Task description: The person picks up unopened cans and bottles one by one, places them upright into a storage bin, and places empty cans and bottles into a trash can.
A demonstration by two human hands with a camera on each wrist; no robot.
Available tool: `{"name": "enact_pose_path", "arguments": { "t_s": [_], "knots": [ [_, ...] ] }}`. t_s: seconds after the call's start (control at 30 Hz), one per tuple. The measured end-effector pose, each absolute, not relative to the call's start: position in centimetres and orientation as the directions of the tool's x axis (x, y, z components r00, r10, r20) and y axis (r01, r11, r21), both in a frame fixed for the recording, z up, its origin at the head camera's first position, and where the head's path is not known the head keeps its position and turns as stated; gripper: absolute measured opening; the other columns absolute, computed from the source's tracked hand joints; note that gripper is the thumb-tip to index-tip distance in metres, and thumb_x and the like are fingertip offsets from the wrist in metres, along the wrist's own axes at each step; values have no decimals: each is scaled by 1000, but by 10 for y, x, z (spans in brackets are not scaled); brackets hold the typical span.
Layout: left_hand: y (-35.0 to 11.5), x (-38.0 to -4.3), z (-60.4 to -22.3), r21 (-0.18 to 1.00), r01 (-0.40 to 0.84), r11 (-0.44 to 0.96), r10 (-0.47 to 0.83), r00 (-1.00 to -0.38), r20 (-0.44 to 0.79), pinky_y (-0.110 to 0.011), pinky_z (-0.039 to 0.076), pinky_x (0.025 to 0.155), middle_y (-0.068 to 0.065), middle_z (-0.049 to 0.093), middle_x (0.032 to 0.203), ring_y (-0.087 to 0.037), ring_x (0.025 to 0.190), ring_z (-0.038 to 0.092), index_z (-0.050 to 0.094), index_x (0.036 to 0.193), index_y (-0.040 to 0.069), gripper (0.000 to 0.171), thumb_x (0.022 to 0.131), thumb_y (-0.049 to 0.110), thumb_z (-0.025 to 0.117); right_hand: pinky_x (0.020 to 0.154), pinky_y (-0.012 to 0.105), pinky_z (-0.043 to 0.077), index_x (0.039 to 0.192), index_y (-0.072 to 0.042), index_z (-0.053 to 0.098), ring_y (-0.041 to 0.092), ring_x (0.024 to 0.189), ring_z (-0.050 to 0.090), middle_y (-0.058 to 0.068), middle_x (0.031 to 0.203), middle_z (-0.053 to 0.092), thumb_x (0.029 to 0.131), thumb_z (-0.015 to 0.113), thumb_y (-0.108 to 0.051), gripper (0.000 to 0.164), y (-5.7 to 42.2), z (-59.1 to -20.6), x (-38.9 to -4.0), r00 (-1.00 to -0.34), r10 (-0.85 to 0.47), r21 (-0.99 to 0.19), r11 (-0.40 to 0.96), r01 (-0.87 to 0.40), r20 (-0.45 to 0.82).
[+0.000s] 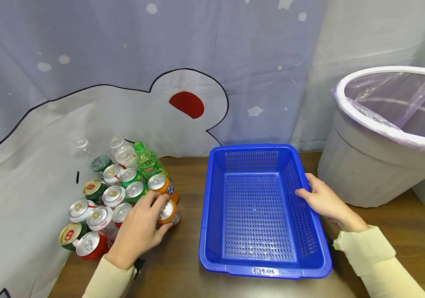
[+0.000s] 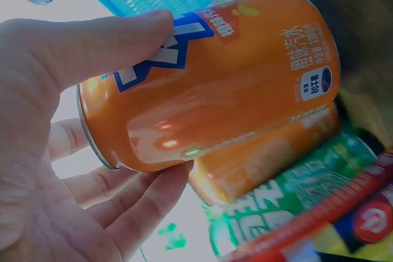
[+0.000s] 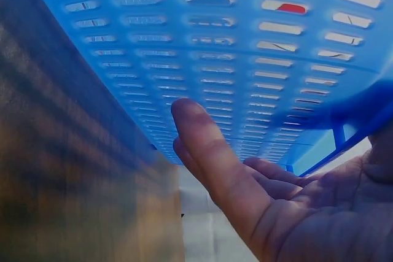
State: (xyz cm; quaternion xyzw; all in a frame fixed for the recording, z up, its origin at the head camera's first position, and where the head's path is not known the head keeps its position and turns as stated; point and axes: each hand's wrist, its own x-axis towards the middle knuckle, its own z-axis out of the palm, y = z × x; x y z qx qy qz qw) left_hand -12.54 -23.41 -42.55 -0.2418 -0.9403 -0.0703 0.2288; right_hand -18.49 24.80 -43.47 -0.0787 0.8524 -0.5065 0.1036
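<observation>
My left hand [image 1: 138,225] holds an orange soda can [image 1: 166,212] at the front right of a group of cans and bottles. In the left wrist view, the thumb lies across the blue lettering of this orange can [image 2: 245,84] and the fingertips curl under its other side. A second orange can [image 1: 159,183] stands just behind it, beside green cans [image 1: 135,191]. My right hand [image 1: 325,203] grips the right rim of a blue plastic basket [image 1: 205,219], thumb over the rim. The right wrist view shows its fingers along the perforated outer wall [image 3: 209,53].
Several red, white and dark green cans [image 1: 92,244] stand at the left, with clear bottles [image 1: 124,153] and a green bottle [image 1: 148,161] behind. A large lined bin [image 1: 368,165] stands at the right. A patterned curtain [image 1: 257,74] hangs behind the wooden table [image 1: 182,265].
</observation>
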Motion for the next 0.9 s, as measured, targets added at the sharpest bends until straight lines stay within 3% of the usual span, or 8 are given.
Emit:
{"name": "enact_pose_path", "arguments": {
  "t_s": [0.53, 0.9],
  "knots": [
    [-186, -166, -361, 123, 588, 799, 443, -715, 540, -43, 59, 85, -6, 59, 115, -25, 99, 64, 61, 128, 14, 68, 71, 31, 94, 69, 39, 62, 147, 15, 30, 27, 90, 72, 37, 129, 58, 100, 52, -6, 56, 245, -438, -184, -976, -208, -848, 527, -54, -67],
    [-124, -213, -330, 94, 725, 682, 596, -626, 502, -39, 60, 80, -6, 60, 110, -20, 95, 63, 60, 124, 13, 61, 74, 33, 89, 71, 39, 62, 147, 14, 28, 28, 93, 71, 37, 129, 58, 99, 53, -6, 57, 243, -437, -184, -974, -218, -860, 508, -56, -66]
  ]
}}
